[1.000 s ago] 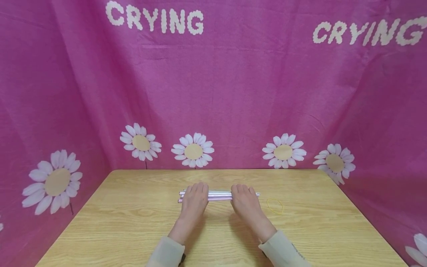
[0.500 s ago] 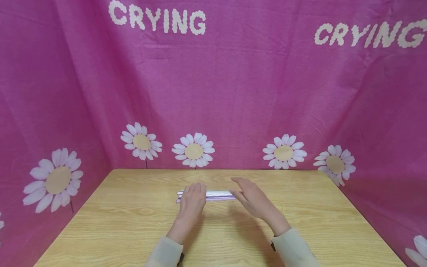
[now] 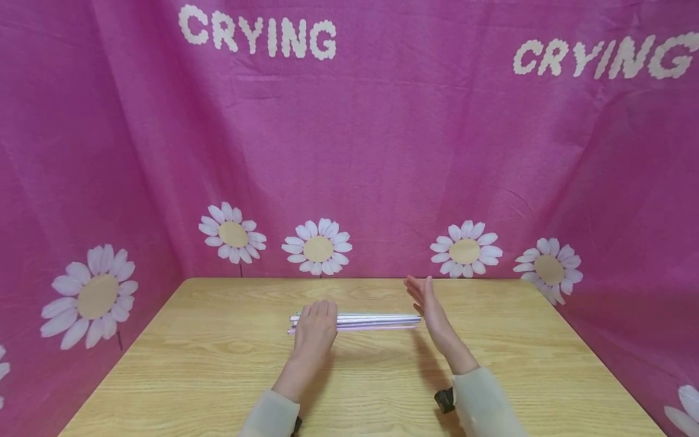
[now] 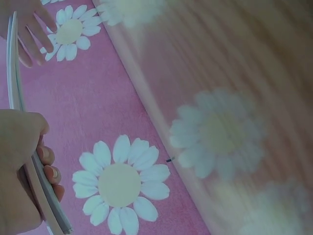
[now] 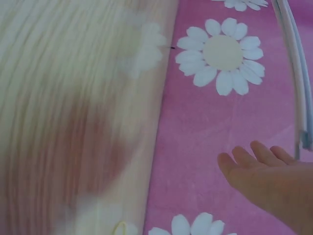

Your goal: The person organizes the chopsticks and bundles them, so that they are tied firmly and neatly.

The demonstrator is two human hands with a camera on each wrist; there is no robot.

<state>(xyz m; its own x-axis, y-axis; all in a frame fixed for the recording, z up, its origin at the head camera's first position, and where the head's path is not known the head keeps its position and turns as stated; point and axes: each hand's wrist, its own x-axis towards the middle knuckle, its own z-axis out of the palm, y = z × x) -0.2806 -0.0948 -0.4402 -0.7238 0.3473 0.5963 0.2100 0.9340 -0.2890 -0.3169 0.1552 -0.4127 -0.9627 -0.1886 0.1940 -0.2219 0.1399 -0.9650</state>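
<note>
A bundle of pale lilac and white straws (image 3: 371, 321) lies crosswise on the wooden table (image 3: 218, 370). My left hand (image 3: 315, 325) covers its left end; in the left wrist view the fingers (image 4: 46, 164) curl round the straws (image 4: 14, 73). My right hand (image 3: 428, 305) stands on edge, fingers straight, palm facing left against the right ends of the straws. The right wrist view shows that flat hand (image 5: 266, 171) beside the straw tips (image 5: 293, 63).
A thin yellow rubber band (image 5: 119, 228) lies on the table, hidden behind my right hand in the head view. A pink cloth with daisies and the word CRYING (image 3: 349, 152) walls in the table at the back and both sides.
My right hand lifted off the straws, moved right and turned upright against their right ends. The bundle shifted slightly left. My left hand stayed on the left end.
</note>
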